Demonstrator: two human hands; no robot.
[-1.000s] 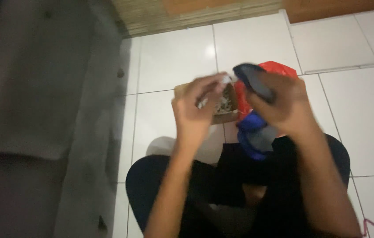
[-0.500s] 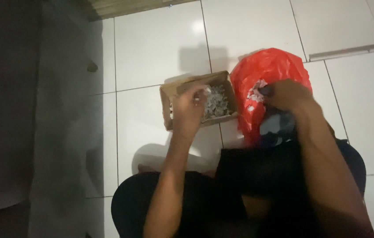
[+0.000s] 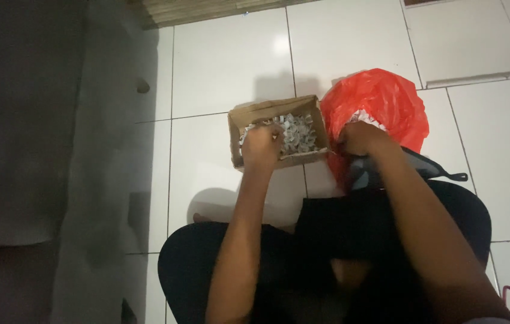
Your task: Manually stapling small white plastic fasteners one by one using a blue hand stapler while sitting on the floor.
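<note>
The left hand point(image 3: 261, 146) is plunged into a small open cardboard box point(image 3: 253, 113), which is set on the white tiled floor point(image 3: 231, 66) just ahead of the person's knees. The fingers are curled down and bunched together into a heap of small pale, silvery pieces point(image 3: 297, 132) by which the box is filled; whether any piece is actually pinched cannot be told, since the fingertips are buried in the heap. The near wall of the box is covered by the wrist. Just beside the box, touching its right wall, a crumpled red plastic bag point(image 3: 381, 99) is seen, and its mouth is met by the right hand point(image 3: 360, 138). That hand is closed into a loose fist at the bag's opening, where a little white material is glimpsed; what is gripped there cannot be made out. A dark strap or pouch point(image 3: 429, 168) is laid under the right forearm, trailing off to the right across the tile. The lap is draped in dark cloth point(image 3: 351, 225). On the left, a grey, blurred surface point(image 3: 21, 120) is seen running the height of the view.
</note>
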